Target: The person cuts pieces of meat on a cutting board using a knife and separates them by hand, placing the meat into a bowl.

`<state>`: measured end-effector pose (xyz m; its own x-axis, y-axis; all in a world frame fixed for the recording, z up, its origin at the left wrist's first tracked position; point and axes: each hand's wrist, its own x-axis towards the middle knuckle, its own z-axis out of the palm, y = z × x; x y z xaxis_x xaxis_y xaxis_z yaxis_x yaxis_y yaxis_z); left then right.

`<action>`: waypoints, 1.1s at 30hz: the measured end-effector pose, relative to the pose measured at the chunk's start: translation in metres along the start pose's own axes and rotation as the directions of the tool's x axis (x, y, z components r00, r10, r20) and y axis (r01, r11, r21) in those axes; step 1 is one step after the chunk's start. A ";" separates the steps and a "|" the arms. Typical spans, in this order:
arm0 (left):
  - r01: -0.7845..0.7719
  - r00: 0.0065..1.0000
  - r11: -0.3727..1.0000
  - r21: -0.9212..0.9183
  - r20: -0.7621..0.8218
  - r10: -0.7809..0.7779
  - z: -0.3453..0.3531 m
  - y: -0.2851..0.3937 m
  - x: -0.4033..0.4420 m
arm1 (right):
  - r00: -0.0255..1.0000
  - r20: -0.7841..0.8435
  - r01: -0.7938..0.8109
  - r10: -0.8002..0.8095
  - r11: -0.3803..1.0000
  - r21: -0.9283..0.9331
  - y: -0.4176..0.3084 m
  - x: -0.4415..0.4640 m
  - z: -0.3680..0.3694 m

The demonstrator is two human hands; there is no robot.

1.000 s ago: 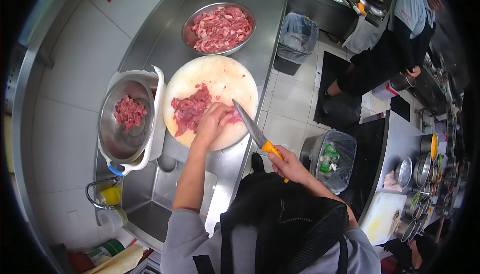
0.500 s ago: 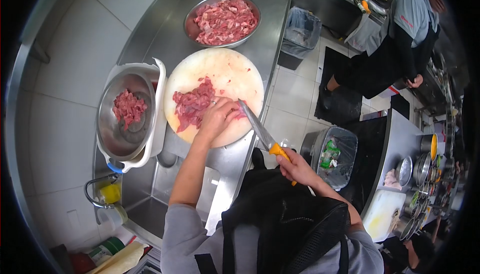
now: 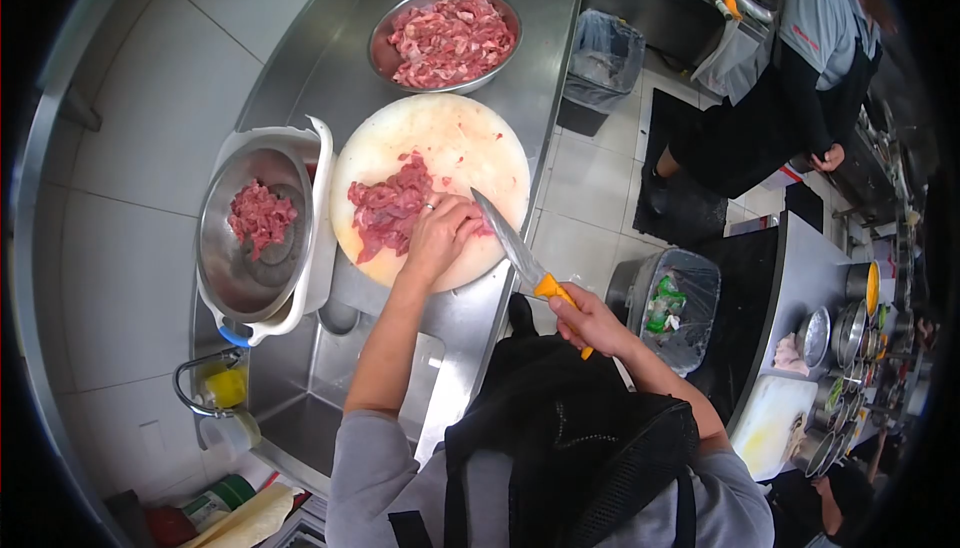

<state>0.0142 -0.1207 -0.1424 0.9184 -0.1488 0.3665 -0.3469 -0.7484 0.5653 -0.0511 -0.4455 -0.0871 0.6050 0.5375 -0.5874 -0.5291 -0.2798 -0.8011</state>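
On the round cutting board [image 3: 470,128] lies a pile of sliced raw meat [image 3: 388,210]. My left hand [image 3: 443,236], with a ring on one finger, presses its bent fingers on a small piece of meat [image 3: 484,225] at the pile's right. My right hand [image 3: 588,320] is closed round the yellow handle of a knife [image 3: 512,246], whose blade points up and left beside my left fingertips. Behind the board a steel bowl [image 3: 378,58] is full of meat. At the left, another steel bowl [image 3: 222,258] holds a smaller heap of meat [image 3: 262,218] and rests on a white container [image 3: 318,238].
The sink [image 3: 300,408] with its faucet [image 3: 178,380] is at the lower left. Two lined bins [image 3: 600,63] [image 3: 690,333] stand on the floor at the right. Another person [image 3: 800,88] stands at the upper right, near a counter [image 3: 800,278] with pans.
The view has shifted, so the board and bowls sit slightly higher in the frame. The knife tip has moved a little against my left fingers. Both hands keep their hold.
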 end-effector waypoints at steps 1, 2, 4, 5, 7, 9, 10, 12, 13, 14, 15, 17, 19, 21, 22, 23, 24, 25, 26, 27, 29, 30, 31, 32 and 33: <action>-0.008 1.000 1.000 0.006 0.004 0.008 0.000 0.000 0.000 | 1.000 0.012 -0.004 0.004 1.000 0.025 0.000 -0.002 -0.001; -0.018 1.000 1.000 0.013 0.009 0.018 0.001 0.000 -0.001 | 1.000 0.010 -0.005 0.004 1.000 0.027 0.002 0.004 -0.002; -0.009 1.000 1.000 0.007 0.016 0.009 0.002 -0.001 -0.001 | 0.998 0.037 0.050 -0.054 0.995 0.087 0.004 0.024 -0.002; 0.002 1.000 1.000 0.003 0.023 -0.002 0.003 -0.002 -0.001 | 0.998 0.035 0.054 -0.057 0.995 0.089 0.004 0.029 -0.002; -0.004 1.000 1.000 0.008 0.018 0.004 0.002 -0.001 -0.001 | 0.997 0.039 0.054 -0.060 0.990 0.128 0.003 0.033 0.000; -0.005 1.000 1.000 0.009 0.014 0.005 0.000 0.002 -0.001 | 0.999 0.035 0.038 -0.042 0.994 0.101 0.004 0.021 0.001; -0.029 1.000 0.999 0.028 0.007 0.029 -0.002 0.004 0.000 | 0.999 0.030 0.021 -0.023 0.997 0.068 0.005 0.014 0.000; -0.052 0.999 0.998 0.047 -0.002 0.052 -0.003 0.006 0.000 | 1.000 0.020 0.010 -0.012 0.998 0.068 0.011 0.002 -0.005; 0.002 1.000 1.000 -0.027 -0.005 -0.002 -0.002 0.006 -0.002 | 1.000 0.010 0.000 -0.001 0.998 0.068 0.014 -0.002 -0.005; 0.055 0.998 0.993 -0.102 -0.005 -0.055 -0.001 0.005 -0.003 | 1.000 0.008 0.001 -0.001 0.998 0.064 0.015 -0.004 -0.005; 0.051 0.999 0.993 -0.103 -0.009 -0.053 -0.002 0.005 -0.002 | 1.000 0.007 0.002 -0.002 0.997 0.074 0.016 -0.006 -0.005; 0.095 0.979 0.995 -0.017 -0.179 -0.097 -0.004 0.004 -0.001 | 1.000 0.003 0.001 -0.002 0.996 0.090 0.017 -0.006 -0.005; 0.063 0.986 0.997 0.034 -0.159 -0.057 -0.009 0.005 0.001 | 1.000 0.018 0.014 -0.015 0.997 0.078 0.017 -0.007 -0.003; 0.031 0.990 0.996 0.087 -0.140 -0.018 -0.012 0.008 0.001 | 1.000 0.013 0.005 -0.006 0.998 0.063 0.015 -0.006 -0.001; 0.045 0.997 0.999 0.028 -0.069 -0.043 -0.011 0.011 0.000 | 1.000 0.008 -0.002 0.002 0.999 0.047 0.013 -0.007 0.000; 0.062 0.998 0.998 -0.030 0.005 -0.062 -0.011 0.013 0.000 | 1.000 0.010 0.000 0.000 0.999 0.049 0.011 -0.009 0.001; 0.061 0.998 0.998 -0.028 0.005 -0.061 -0.010 0.013 0.000 | 1.000 -0.001 0.003 -0.003 1.000 0.022 0.007 -0.012 0.002; 0.063 0.998 0.998 -0.019 0.014 -0.063 -0.009 0.013 0.000 | 1.000 -0.012 0.006 -0.006 1.000 -0.006 0.006 -0.013 0.002; 0.067 0.998 0.998 -0.012 0.022 -0.066 -0.008 0.012 0.000 | 1.000 -0.012 0.006 -0.006 1.000 -0.005 0.007 -0.014 0.003; 0.067 0.998 0.998 -0.013 0.022 -0.067 -0.008 0.011 0.000 | 1.000 -0.020 -0.001 0.001 1.000 0.005 0.010 -0.016 0.004; 0.053 0.998 0.998 -0.016 0.020 -0.052 -0.007 0.010 0.000 | 1.000 -0.027 -0.010 0.011 1.000 0.012 0.013 -0.018 0.003; 0.055 0.998 0.998 -0.017 0.019 -0.054 -0.006 0.009 0.000 | 1.000 -0.019 -0.006 0.006 1.000 0.013 0.014 -0.018 0.002; 0.049 0.999 0.999 -0.023 0.023 -0.049 -0.005 0.007 -0.001 | 1.000 -0.011 0.000 0.000 1.000 0.015 0.014 -0.018 0.002; 0.043 0.999 0.999 -0.029 0.027 -0.042 -0.005 0.006 -0.001 | 1.000 -0.009 0.000 0.000 1.000 0.014 0.013 -0.019 0.003; 0.043 0.999 0.999 -0.028 0.026 -0.042 -0.005 0.006 -0.001 | 1.000 -0.024 -0.001 0.001 1.000 -0.014 0.010 -0.023 0.004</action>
<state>0.0105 -0.1217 -0.1362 0.9369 -0.1339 0.3228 -0.3122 -0.7357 0.6011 -0.0722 -0.4576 -0.0813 0.6188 0.5178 -0.5907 -0.5213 -0.2918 -0.8019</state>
